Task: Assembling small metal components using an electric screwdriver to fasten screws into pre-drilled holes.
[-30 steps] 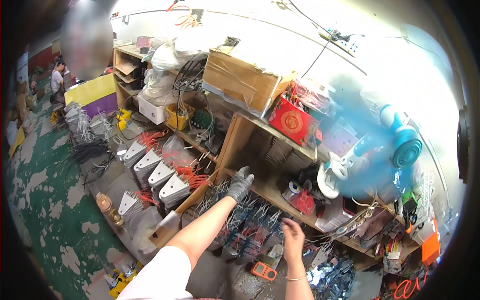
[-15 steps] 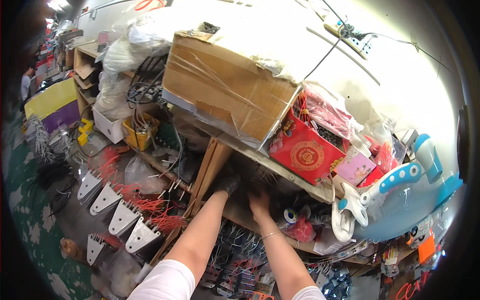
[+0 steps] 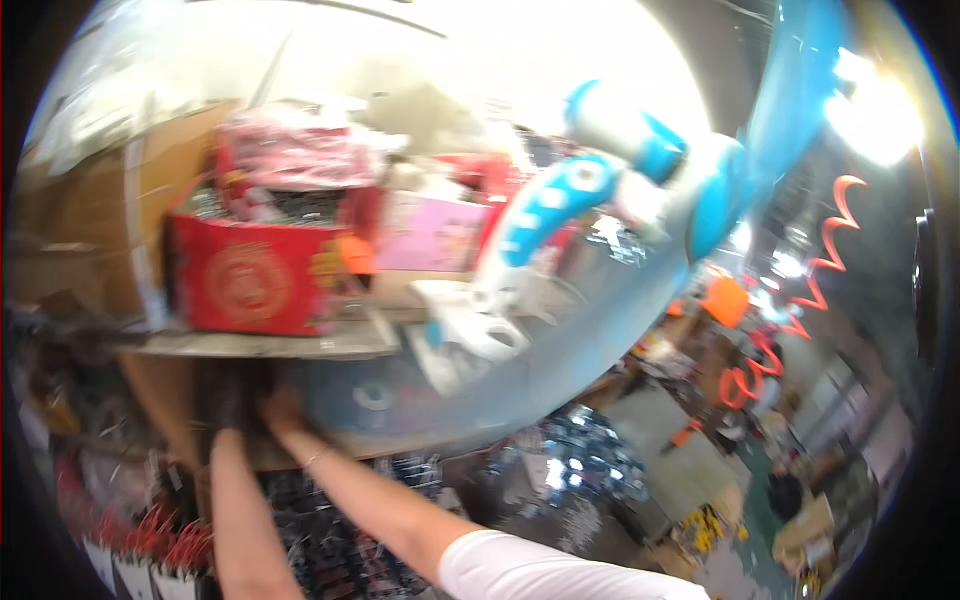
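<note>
Grip unreadable: both hands sit under the wooden shelf [image 3: 260, 345], too blurred to tell open from closed.
From my seat, left hand [image 3: 228, 400], gloved, and right hand [image 3: 283, 410] are mid-reach below the red box [image 3: 250, 285]; next needs a steadier view. Since half a second ago, the view has swung right toward the blue-and-white inflatable [image 3: 560, 210].

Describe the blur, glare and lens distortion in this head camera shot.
Head view: heavy motion blur smears everything, so the red box and blue-and-white fan lack sharp edges; both hands, left hand and right hand, sit in shadow under the shelf; bright glare burns out the upper right; fisheye bends edges toward the dark rim.
</note>
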`<control>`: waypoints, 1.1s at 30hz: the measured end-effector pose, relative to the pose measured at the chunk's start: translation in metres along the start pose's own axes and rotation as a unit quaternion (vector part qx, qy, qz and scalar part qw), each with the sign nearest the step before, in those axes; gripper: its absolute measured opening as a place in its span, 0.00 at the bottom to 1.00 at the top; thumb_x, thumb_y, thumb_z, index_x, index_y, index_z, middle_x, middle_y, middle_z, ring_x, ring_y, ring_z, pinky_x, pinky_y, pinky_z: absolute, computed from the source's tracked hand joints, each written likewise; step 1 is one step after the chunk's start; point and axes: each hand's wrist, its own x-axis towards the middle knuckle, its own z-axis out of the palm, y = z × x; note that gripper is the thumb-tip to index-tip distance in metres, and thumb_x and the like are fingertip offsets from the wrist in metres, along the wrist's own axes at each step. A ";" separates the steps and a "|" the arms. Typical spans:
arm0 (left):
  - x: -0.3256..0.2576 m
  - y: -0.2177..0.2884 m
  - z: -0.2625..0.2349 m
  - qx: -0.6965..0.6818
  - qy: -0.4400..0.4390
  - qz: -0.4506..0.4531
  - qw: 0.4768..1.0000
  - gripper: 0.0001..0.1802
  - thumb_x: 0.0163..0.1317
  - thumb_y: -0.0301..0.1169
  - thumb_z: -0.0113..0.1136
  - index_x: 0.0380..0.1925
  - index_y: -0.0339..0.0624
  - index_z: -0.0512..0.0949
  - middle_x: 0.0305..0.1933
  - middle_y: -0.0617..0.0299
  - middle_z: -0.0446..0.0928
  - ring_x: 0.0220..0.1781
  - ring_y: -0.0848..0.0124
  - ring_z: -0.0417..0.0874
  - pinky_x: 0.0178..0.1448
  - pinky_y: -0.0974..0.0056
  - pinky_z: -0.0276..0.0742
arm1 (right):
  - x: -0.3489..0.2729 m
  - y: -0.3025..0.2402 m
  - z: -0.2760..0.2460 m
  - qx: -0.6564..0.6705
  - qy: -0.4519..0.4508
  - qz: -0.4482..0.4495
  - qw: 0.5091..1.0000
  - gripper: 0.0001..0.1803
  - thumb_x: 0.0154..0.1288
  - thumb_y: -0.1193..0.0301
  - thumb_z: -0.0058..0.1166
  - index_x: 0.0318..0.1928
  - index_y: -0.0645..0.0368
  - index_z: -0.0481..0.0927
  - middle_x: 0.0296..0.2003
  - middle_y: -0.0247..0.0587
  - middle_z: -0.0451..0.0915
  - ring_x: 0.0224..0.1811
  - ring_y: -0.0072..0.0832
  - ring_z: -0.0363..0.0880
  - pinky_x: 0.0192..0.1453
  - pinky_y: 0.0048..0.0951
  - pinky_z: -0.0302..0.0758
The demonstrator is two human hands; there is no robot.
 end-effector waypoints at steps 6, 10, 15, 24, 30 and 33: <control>-0.016 -0.078 -0.038 0.064 0.198 0.061 0.976 0.32 0.67 0.41 0.46 0.69 0.41 0.63 0.71 0.46 0.63 0.71 0.55 0.66 0.73 0.58 0.62 | -0.018 -0.007 -0.078 0.074 -0.328 -0.157 0.929 0.30 0.61 0.70 0.56 0.64 0.63 0.68 0.60 0.59 0.74 0.64 0.50 0.71 0.68 0.40 0.68; -0.026 -0.110 -0.041 -0.068 0.358 0.129 0.922 0.32 0.66 0.44 0.44 0.68 0.41 0.64 0.73 0.46 0.62 0.74 0.55 0.62 0.74 0.59 0.59 | -0.058 -0.060 -0.158 0.049 -0.504 -0.095 0.857 0.25 0.66 0.69 0.56 0.62 0.63 0.71 0.58 0.52 0.76 0.63 0.36 0.73 0.68 0.32 0.67; -0.011 -0.099 -0.044 -0.078 0.370 0.116 0.918 0.32 0.69 0.47 0.43 0.68 0.40 0.66 0.72 0.44 0.63 0.73 0.54 0.63 0.75 0.60 0.58 | -0.024 -0.262 -0.372 0.411 -0.731 0.155 0.521 0.33 0.78 0.50 0.35 0.69 0.64 0.64 0.66 0.49 0.68 0.70 0.40 0.66 0.75 0.45 0.58; -0.002 -0.113 -0.039 -0.055 0.311 0.122 0.941 0.38 0.69 0.55 0.38 0.71 0.41 0.59 0.75 0.47 0.57 0.77 0.56 0.56 0.77 0.60 0.52 | 0.169 -0.368 -0.554 0.530 -0.554 -0.045 0.640 0.40 0.76 0.42 0.26 0.69 0.65 0.62 0.67 0.57 0.66 0.71 0.47 0.62 0.74 0.52 0.56; -0.003 -0.116 -0.031 -0.108 0.314 0.118 0.936 0.36 0.69 0.50 0.42 0.72 0.41 0.57 0.75 0.47 0.57 0.77 0.55 0.57 0.77 0.59 0.53 | 0.064 -0.339 -0.516 0.495 -0.530 -0.069 0.685 0.40 0.75 0.43 0.28 0.70 0.65 0.61 0.67 0.57 0.65 0.71 0.47 0.63 0.73 0.52 0.58; 0.002 -0.120 -0.028 -0.107 0.326 0.130 0.930 0.35 0.68 0.46 0.44 0.71 0.40 0.58 0.74 0.46 0.59 0.76 0.54 0.58 0.76 0.57 0.55 | 0.065 -0.353 -0.527 0.468 -0.514 -0.087 0.714 0.39 0.75 0.43 0.29 0.70 0.65 0.60 0.67 0.57 0.65 0.71 0.47 0.63 0.72 0.52 0.59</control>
